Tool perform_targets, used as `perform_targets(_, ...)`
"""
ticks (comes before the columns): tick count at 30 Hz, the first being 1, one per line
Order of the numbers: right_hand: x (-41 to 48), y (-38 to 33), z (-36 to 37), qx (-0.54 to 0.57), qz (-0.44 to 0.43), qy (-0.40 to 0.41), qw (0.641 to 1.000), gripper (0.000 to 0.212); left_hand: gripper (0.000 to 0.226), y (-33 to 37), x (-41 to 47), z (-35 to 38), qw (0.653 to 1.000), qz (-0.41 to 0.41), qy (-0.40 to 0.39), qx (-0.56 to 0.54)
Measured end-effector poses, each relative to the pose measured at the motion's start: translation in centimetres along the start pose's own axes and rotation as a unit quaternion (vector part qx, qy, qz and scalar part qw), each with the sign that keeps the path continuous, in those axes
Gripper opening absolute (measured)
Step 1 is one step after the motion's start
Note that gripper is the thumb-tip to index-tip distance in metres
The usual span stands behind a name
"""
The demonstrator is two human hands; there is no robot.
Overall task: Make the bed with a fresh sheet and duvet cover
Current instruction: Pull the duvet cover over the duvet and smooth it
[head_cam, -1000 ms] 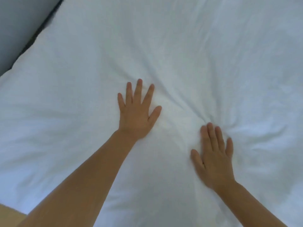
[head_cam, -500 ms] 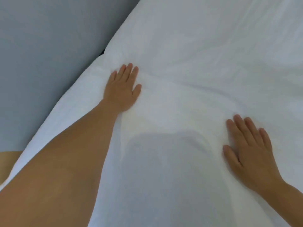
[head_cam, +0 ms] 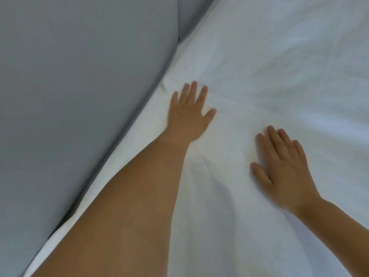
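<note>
A white duvet [head_cam: 279, 66] fills the right and middle of the view, wrinkled around my hands. My left hand [head_cam: 189, 112] lies flat on it with fingers spread, close to the duvet's left edge. My right hand [head_cam: 283, 168] presses flat on the cloth lower right, fingers straight and together. Neither hand holds any fabric. Folds run from between the hands toward the lower middle.
A grey padded surface [head_cam: 79, 96] takes up the left side, with a vertical seam [head_cam: 178, 27] near the top. A dark gap [head_cam: 119, 140] runs diagonally between it and the duvet's edge.
The view has swung left, so the grey surface now fills much more of the frame. My left hand slid from the duvet's middle to its left edge; my right hand stayed flat.
</note>
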State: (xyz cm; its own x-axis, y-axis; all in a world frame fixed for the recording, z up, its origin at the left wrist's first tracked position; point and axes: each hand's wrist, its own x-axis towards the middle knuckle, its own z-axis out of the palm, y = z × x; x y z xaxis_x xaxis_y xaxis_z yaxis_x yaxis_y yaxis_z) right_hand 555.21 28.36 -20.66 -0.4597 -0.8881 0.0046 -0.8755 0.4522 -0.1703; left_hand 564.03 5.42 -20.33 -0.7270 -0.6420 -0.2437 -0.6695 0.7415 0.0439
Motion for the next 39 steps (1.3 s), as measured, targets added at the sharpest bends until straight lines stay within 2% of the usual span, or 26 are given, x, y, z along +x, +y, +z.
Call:
perform_targets(2, 1.8, 1.7, -0.6, -0.006, 0.054, -0.020, 0.998, 0.076, 0.067, -1.7, 2.6, -1.2, 0.994, -0.102, -0.034, -0.008)
perform_targets(4, 3.5, 3.1, -1.2, -0.021, 0.063, -0.033, 0.997, 0.078, 0.064, -1.2, 4.4, -3.2, 0.994, -0.106, 0.001, 0.015)
perform_targets(6, 5.0, 3.8, -1.3, -0.039, 0.038, -0.038, 0.998, 0.076, 0.062, 1.5, 5.7, -4.8, 0.995, -0.013, 0.089, 0.032)
perform_targets(8, 6.8, 4.5, -1.0, -0.044, 0.036, -0.044, 0.997, 0.077, 0.063, 5.0, 6.2, -5.1, 0.982, 0.127, 0.136, 0.013)
perform_targets(10, 8.9, 5.8, -0.8, -0.045, 0.055, -0.041, 0.997, 0.079, 0.063, 7.4, 6.7, -3.9, 0.971, 0.217, 0.093, 0.029)
perform_targets(11, 9.8, 6.7, -0.8, -0.049, 0.064, -0.037, 0.996, 0.079, 0.063, 7.7, 7.3, -3.1, 0.974, 0.214, 0.062, 0.042)
perform_targets(13, 11.2, 8.9, -0.4, -0.056, 0.079, -0.014, 0.995, 0.078, 0.068, 6.9, 9.3, -1.8, 0.988, 0.145, 0.043, 0.032)
perform_targets(15, 12.0, 10.7, 0.2, -0.052, 0.110, 0.010, 0.993, 0.076, 0.074, 5.8, 12.0, -1.3, 0.995, 0.079, 0.055, 0.017)
perform_targets(20, 12.9, 12.1, 1.8, -0.021, 0.148, 0.023, 0.989, 0.074, 0.083, 1.0, 17.5, -3.0, 0.996, -0.072, 0.012, -0.051)
perform_targets(21, 12.9, 12.3, 2.0, -0.021, 0.145, 0.028, 0.989, 0.071, 0.082, 0.5, 18.0, -3.3, 0.996, -0.078, 0.016, -0.043)
perform_targets(22, 12.8, 12.4, 2.1, -0.021, 0.144, 0.035, 0.989, 0.068, 0.078, 0.6, 18.4, -3.7, 0.997, -0.058, 0.044, -0.031)
perform_targets(24, 12.7, 12.6, 2.5, -0.015, 0.142, 0.049, 0.988, 0.064, 0.067, 2.7, 18.8, -4.7, 0.988, 0.051, 0.146, -0.025)
perform_targets(27, 12.9, 12.6, 2.9, 0.009, 0.149, 0.062, 0.987, 0.062, 0.064, 9.3, 19.7, -5.8, 0.945, 0.233, 0.229, -0.003)
perform_targets(28, 13.0, 12.6, 3.0, 0.014, 0.150, 0.063, 0.987, 0.064, 0.061, 11.7, 19.6, -5.8, 0.933, 0.291, 0.212, 0.020)
perform_targets(30, 13.2, 12.9, 3.1, 0.016, 0.146, 0.071, 0.987, 0.066, 0.060, 15.2, 19.4, -4.8, 0.908, 0.395, 0.104, 0.094)
perform_targets(31, 13.2, 13.1, 3.2, 0.017, 0.144, 0.077, 0.987, 0.066, 0.063, 15.7, 19.7, -4.1, 0.899, 0.417, 0.047, 0.127)
perform_targets(32, 13.2, 13.2, 3.3, 0.019, 0.140, 0.080, 0.987, 0.066, 0.066, 15.2, 20.4, -3.7, 0.898, 0.416, 0.030, 0.138)
perform_targets(34, 13.0, 13.4, 3.4, 0.028, 0.130, 0.087, 0.987, 0.065, 0.071, 13.2, 23.3, -3.8, 0.932, 0.332, 0.058, 0.135)
perform_targets(36, 12.8, 13.4, 3.6, 0.035, 0.123, 0.096, 0.987, 0.064, 0.070, 10.1, 27.4, -5.1, 0.980, 0.149, 0.061, 0.114)
perform_targets(37, 12.8, 13.4, 3.7, 0.039, 0.122, 0.099, 0.987, 0.064, 0.070, 8.7, 29.1, -6.3, 0.993, 0.041, 0.037, 0.102)
perform_targets(39, 12.8, 13.6, 3.8, 0.041, 0.125, 0.109, 0.985, 0.064, 0.069, 7.4, 31.1, -8.1, 0.987, -0.120, -0.017, 0.104)
